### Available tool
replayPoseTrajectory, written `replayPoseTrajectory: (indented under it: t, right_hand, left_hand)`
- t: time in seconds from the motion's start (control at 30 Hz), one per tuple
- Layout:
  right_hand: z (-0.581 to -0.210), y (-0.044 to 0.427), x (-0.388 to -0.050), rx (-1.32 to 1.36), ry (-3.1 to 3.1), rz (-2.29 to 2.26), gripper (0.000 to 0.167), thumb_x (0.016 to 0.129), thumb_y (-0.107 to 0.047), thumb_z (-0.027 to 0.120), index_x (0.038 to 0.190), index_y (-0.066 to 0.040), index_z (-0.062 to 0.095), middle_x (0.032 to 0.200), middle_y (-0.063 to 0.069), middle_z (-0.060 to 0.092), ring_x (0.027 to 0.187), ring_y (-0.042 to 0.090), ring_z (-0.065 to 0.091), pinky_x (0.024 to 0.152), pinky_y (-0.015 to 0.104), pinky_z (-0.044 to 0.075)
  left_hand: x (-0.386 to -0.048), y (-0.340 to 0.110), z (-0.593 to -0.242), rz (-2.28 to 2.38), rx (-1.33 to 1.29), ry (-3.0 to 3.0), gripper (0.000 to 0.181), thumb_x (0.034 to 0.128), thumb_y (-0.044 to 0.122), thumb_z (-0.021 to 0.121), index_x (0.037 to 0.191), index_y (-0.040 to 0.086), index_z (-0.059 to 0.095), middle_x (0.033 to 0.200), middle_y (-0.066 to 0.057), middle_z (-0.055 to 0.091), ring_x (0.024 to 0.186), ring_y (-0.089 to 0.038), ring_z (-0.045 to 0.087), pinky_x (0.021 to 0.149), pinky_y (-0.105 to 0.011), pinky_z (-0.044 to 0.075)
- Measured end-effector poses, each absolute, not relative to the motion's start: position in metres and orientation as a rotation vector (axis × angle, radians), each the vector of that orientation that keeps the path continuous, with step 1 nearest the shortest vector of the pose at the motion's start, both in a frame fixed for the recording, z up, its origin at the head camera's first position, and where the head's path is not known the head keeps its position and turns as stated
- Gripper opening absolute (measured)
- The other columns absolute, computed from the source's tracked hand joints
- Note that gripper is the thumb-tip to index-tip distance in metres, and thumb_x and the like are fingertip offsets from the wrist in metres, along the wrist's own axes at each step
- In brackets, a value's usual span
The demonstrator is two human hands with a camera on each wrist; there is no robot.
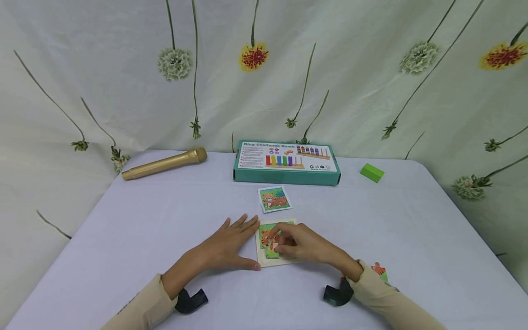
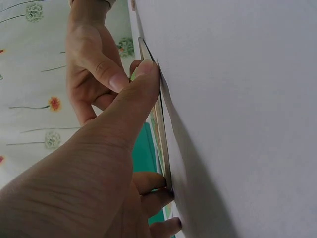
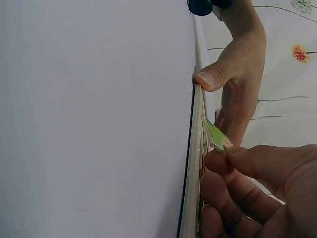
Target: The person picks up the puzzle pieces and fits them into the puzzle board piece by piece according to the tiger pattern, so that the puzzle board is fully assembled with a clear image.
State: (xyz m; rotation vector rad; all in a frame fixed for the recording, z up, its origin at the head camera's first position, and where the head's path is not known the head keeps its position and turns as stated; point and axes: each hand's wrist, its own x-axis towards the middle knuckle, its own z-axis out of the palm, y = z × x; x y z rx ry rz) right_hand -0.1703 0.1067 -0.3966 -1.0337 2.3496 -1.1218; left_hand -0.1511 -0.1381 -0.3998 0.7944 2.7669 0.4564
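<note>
A square puzzle board (image 1: pixel 261 262) with a cream border lies before me, a tiger picture partly laid in it. My left hand (image 1: pixel 228 245) rests at its left edge with fingers spread, thumb at the near corner. Over the board, my right hand (image 1: pixel 300 242) pinches a green puzzle piece (image 1: pixel 271 252) between thumb and index finger. In the right wrist view that piece (image 3: pixel 217 136) is tilted, its lower edge close to the board. The right hand hides much of the board's right side. Just beyond the board lies a matching tiger picture card (image 1: pixel 275 199).
Loose puzzle pieces (image 1: pixel 379 271) lie by the right forearm, partly hidden by the sleeve. At the back of the table stand a teal game box (image 1: pixel 286 176), a gold microphone (image 1: pixel 165 164) on the left and a green block (image 1: pixel 372 173) on the right.
</note>
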Motion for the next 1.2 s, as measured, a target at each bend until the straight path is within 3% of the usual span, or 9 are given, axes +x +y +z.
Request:
replayPoseTrajectory:
  t: [1.2]
  right_hand:
    - [-0.398, 0.093, -0.17, -1.079, 2.412, -0.979, 0.025, 0.087, -0.01, 0.07, 0.112, -0.01, 0.065, 0.072, -0.01, 0.055, 0.062, 0.001, 0.047, 0.055, 0.016, 0.04]
  left_hand:
    - [-0.15, -0.138, -0.399, 0.464, 0.775, 2.761, 0.107, 0.0706, 0.07, 0.068, 0.152, 0.014, 0.027, 0.159, 0.003, 0.02, 0.148, -0.024, 0.009, 0.116, -0.056, 0.007]
